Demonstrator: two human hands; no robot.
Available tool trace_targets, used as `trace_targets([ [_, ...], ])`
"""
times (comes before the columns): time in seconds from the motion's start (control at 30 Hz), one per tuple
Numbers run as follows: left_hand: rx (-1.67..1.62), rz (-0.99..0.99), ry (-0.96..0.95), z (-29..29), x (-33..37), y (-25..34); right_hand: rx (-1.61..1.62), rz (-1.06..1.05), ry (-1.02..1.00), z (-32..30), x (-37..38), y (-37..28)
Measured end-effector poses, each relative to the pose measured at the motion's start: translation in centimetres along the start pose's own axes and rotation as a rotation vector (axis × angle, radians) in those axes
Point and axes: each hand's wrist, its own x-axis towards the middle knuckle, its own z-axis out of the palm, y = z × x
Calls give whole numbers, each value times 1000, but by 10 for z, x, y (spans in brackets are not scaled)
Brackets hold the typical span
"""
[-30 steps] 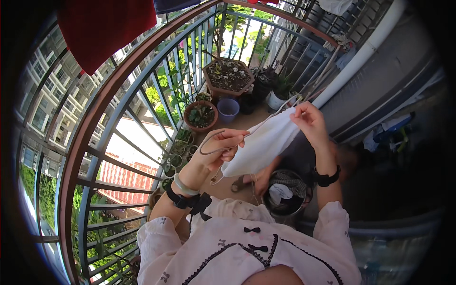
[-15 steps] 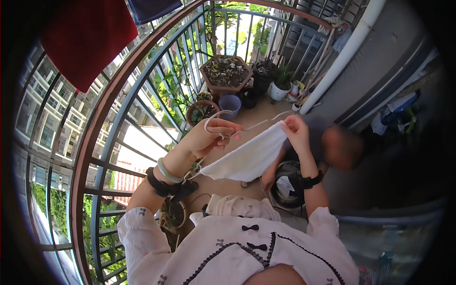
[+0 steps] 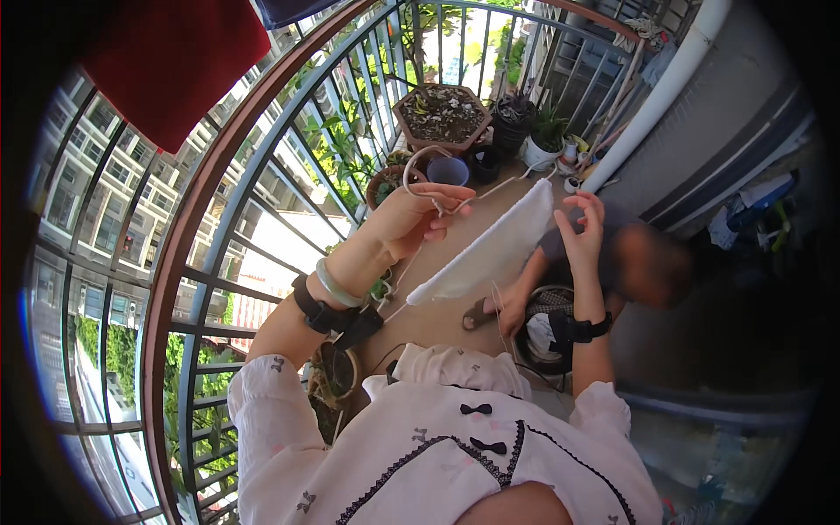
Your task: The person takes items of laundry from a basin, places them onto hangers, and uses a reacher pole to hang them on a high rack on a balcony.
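My left hand (image 3: 409, 220) is closed around the neck of a thin, pale clothes hanger (image 3: 411, 169), its hook rising above my fingers. A small white cloth (image 3: 490, 243), like a hand towel, hangs over the hanger's lower bar. The bar tilts, so the cloth's right end sits higher than its left. Just right of that end is my right hand (image 3: 584, 234), thumb and fingers apart and holding nothing. Its thumb is close to the cloth's edge.
A metal railing (image 3: 249, 206) curves along the left, with a red cloth (image 3: 179, 70) hanging over it. Potted plants (image 3: 442, 114) stand in the far corner. At the right another person (image 3: 643, 254) crouches, one hand (image 3: 510, 317) beside a round dark container (image 3: 534, 350). A white pipe (image 3: 661, 92) runs up the wall.
My right hand has let go of the cloth's right corner and its fingers have spread. The hanger and cloth have shifted up and right in view, as has the whole scene slightly.
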Motion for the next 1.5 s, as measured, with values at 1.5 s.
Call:
trace_targets([
  [1.5, 145, 295, 251, -26, -92, 53, 1527, 662, -981, 94, -26, -104],
])
